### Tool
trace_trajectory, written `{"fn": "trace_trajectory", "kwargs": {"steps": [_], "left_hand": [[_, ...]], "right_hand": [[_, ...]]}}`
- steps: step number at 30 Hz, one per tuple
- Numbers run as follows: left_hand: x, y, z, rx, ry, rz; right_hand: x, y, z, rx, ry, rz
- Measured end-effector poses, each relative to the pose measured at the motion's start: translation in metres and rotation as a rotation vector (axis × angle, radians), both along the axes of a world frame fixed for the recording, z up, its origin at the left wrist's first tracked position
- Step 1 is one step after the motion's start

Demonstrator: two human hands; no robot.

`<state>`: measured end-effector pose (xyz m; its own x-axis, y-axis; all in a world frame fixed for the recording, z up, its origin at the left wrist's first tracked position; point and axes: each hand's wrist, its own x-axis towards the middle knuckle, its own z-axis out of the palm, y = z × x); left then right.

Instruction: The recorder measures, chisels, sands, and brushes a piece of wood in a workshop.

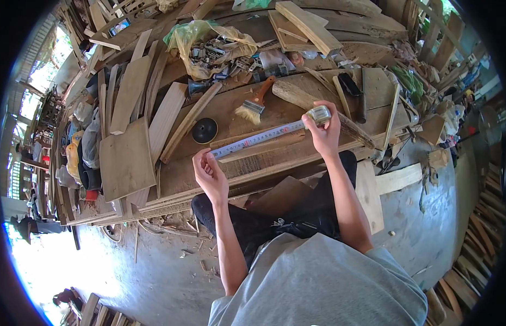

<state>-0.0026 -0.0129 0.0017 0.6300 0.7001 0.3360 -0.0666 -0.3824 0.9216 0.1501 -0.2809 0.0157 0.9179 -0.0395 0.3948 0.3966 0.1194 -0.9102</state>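
Observation:
A tape measure [264, 136] is stretched between my hands above the wooden workbench [236, 108]. My right hand [324, 130] is closed around its case, with the thumb near the mouth where the blade comes out. The blade's far end is pinched between the thumb and fingers of my left hand [210, 173]. Just beyond the blade lies a paintbrush [253, 106] with pale bristles and an orange-brown handle. A round black disc [204, 131] rests on the bench near my left hand. Behind my right hand is a rough wooden stick [293, 96], partly covered by that hand.
A yellowish plastic bag [196, 51] full of metal hardware lies open toward the back. Boards [130, 89] and a square panel [128, 159] are piled at the left. A thick plank [309, 27] lies at the back. Wood scraps litter the concrete floor [171, 271].

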Motion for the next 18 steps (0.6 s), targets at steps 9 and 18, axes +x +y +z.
{"fn": "trace_trajectory", "kwargs": {"steps": [9, 18], "left_hand": [[0.021, 0.022, 0.011, 0.155, 0.05, -0.066], [0.022, 0.025, 0.007, 0.118, 0.06, -0.113]], "right_hand": [[-0.024, -0.019, 0.004, -0.083, -0.013, -0.226], [-0.027, -0.024, -0.018, -0.175, -0.069, -0.241]]}}
